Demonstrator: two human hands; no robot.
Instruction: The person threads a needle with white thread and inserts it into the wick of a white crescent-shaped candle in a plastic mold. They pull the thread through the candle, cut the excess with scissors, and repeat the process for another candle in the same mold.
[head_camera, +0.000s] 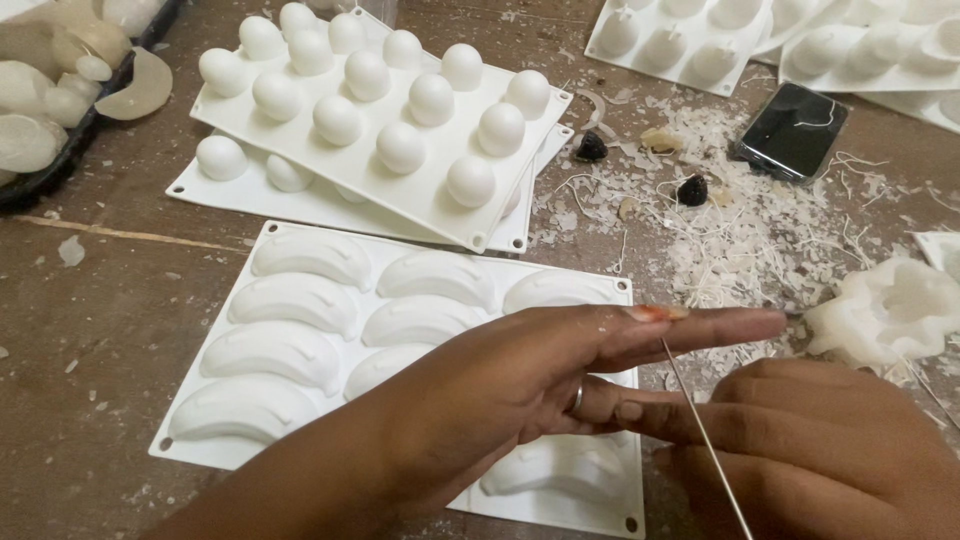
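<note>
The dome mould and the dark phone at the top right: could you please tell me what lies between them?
In the head view, between the dome mould and the phone lie white wax shavings and two small dark lumps on the wooden table.

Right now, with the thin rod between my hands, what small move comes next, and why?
Probably steady the thin metal rod with the left hand: it runs loose between the left fingers and right hand, close by the white flower-shaped mould.
</note>
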